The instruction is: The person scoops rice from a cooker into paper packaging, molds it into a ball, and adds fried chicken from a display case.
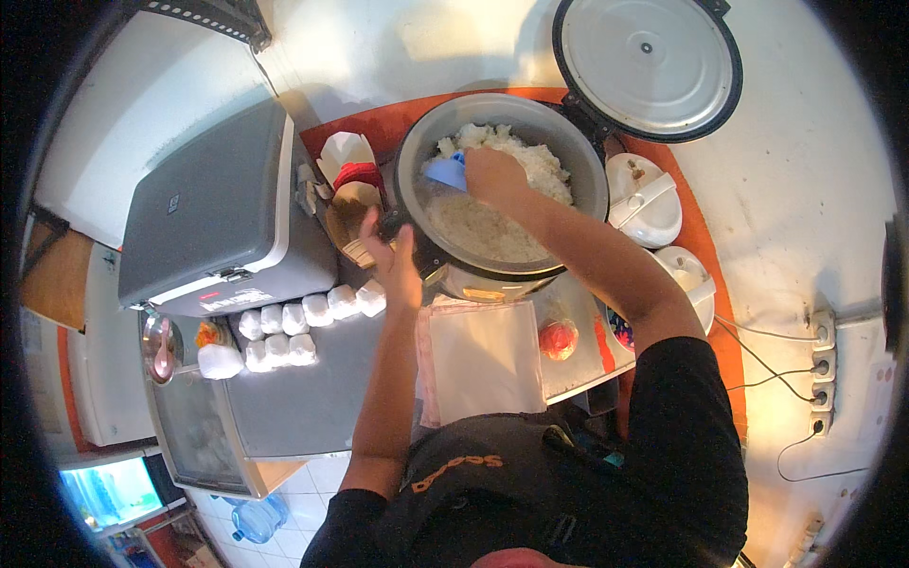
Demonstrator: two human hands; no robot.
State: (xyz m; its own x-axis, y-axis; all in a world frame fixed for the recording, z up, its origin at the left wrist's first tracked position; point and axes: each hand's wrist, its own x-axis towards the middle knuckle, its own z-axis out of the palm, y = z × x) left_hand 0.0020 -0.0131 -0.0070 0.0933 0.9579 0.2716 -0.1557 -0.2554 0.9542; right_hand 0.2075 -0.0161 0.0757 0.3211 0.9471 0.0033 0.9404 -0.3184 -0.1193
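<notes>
Cooked white rice [536,167] lies in a large round rice cooker [582,153], heaped higher at the far side. Inside the pot, my right hand [493,177] grips a blue plastic scoop [446,172] against the rice. My left hand [394,263] is raised with its fingers apart, beside the cooker's left side handle; it holds nothing that I can see. The cooker's lid [646,67] stands swung open at the back right. Right in front of the cooker lies a stack of white wrapping paper sheets [486,362].
A grey cool box [206,206] stands at left, with several white wrapped bundles [295,318] in rows before it. Open paper boxes [348,192] sit beside the cooker. Two white lidded containers [643,202] stand right. A red bundle [559,339] lies near the paper; cords run to wall sockets [822,369].
</notes>
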